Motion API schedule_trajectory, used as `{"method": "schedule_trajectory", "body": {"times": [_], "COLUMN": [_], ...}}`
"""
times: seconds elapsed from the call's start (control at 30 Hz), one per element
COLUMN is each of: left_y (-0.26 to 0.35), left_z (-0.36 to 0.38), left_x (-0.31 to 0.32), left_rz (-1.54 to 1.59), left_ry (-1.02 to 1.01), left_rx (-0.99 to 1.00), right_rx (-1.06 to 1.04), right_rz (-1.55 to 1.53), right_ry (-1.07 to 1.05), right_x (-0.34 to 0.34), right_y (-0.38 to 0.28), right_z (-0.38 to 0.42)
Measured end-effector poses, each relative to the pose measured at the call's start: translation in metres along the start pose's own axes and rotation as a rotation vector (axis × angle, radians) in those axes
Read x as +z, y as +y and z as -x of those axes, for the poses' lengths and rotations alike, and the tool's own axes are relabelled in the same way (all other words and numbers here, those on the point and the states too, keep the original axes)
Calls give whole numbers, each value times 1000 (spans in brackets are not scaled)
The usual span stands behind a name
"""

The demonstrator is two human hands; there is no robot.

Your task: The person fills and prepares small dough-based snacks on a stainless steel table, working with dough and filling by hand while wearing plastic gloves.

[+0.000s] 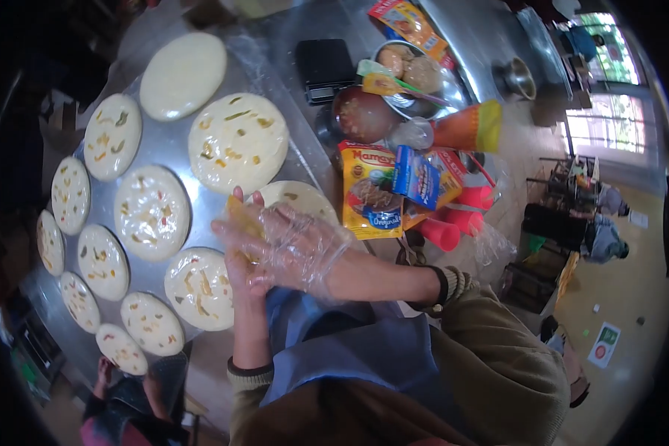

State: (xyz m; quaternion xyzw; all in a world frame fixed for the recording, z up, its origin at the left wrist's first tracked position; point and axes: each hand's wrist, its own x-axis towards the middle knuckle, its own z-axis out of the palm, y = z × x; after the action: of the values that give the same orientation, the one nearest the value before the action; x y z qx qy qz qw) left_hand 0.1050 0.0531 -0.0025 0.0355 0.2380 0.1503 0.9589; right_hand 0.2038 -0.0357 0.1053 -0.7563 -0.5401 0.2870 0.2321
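- We have our right hand [297, 249] in a clear plastic glove [316, 260], crossed in front of our left hand [244, 271], the 2 hands touching.
- Our right fingers are slightly apart; we cannot tell whether their tips pinch anything. Our left fingers are mostly hidden, so we cannot tell how they lie.
- We see yellow pieces [244, 217] at our hands, above the tray's near side; we cannot tell which hand bears them.
- Around and beyond our hands, we see 12 pale rounds [152, 212] on the shiny metal tray [189, 189]: 11 have colored strips on top, and the farthest is plain.
- Right of the tray, we have a black scale [325, 67], a metal bowl [457, 93] holding round items, and a reddish rounded container [364, 114].
- Nearer us lie a yellow-and-red packet [372, 193], a blue packet [418, 177] and red cups [440, 233].
- At lower left, we see another person [130, 420] with both hands near the tray's edge.
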Motion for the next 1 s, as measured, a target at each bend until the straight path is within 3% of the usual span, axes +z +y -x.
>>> {"method": "schedule_trajectory", "body": {"times": [0.13, 0.17, 0.27, 0.47, 0.57, 0.6, 0.67, 0.83, 1.0], "left_y": [-28, -31, -48, -88, -102, -106, -115, -137, -152], "left_z": [2, 3, 6, -8, -18, -21, -30, -41, -57], "left_x": [-1, -6, 8, 19, 25, 25, 19, 26, 31], "left_rz": [-118, -88, 103, 42, 39, 18, -22, -43, -109], "left_ry": [77, -143, -169, -76, 18, -47, -174, -168, -97], "left_rx": [21, -66, -207, -291, -287, -290, -297, -328, -340], "right_rx": [-27, -17, 44, 253, 423, 479, 474, 439, 370], "right_rz": [38, 71, 138, 173, 132, 96, 102, 199, 67], "right_ry": [144, 179, 275, 358, 241, 203, 244, 482, 563], "right_x": [6, 4, 12, 17, -8, -13, -11, 7, 1], "right_y": [5, 6, 17, 51, 54, 57, 68, 90, 112], "right_z": [40, 52, 72, 87, 101, 104, 111, 119, 119]}}
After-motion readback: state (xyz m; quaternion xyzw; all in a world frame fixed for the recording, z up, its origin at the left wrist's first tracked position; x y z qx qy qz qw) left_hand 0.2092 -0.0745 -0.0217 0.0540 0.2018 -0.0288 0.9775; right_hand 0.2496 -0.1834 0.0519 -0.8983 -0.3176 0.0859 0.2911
